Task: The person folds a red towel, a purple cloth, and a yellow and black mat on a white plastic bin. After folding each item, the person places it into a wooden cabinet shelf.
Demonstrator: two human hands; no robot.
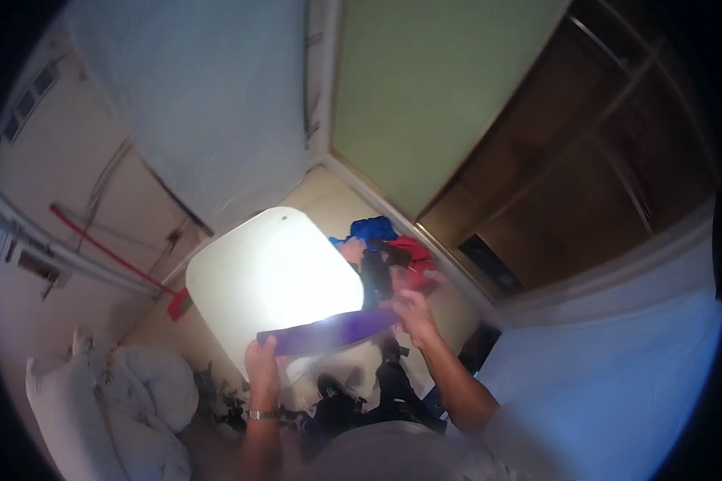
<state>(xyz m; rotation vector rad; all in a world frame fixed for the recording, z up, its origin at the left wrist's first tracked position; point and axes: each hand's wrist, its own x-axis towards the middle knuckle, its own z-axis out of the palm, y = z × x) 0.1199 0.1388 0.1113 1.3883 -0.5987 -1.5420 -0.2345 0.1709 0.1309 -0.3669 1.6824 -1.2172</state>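
Note:
A purple piece of folded cloth (329, 333) is stretched between my two hands, above the near edge of a white table (217, 280). My left hand (262, 365), with a metal-banded watch on its wrist, grips the cloth's left end. At its right end, my right hand (413, 315) pinches the cloth, held slightly higher and farther away. Some blur hides the cloth's exact shape and kind. Bright light glares off the tabletop beneath it.
Beyond my right hand, blue clothing (373, 228) and red clothing (413, 260) lie heaped on the floor. A red-handled broom (116, 248) leans at the left. White stuffed bags (148, 377) stand near left. At right are a brown shelf unit (553, 160) and a pale blue sheet-covered surface (610, 385).

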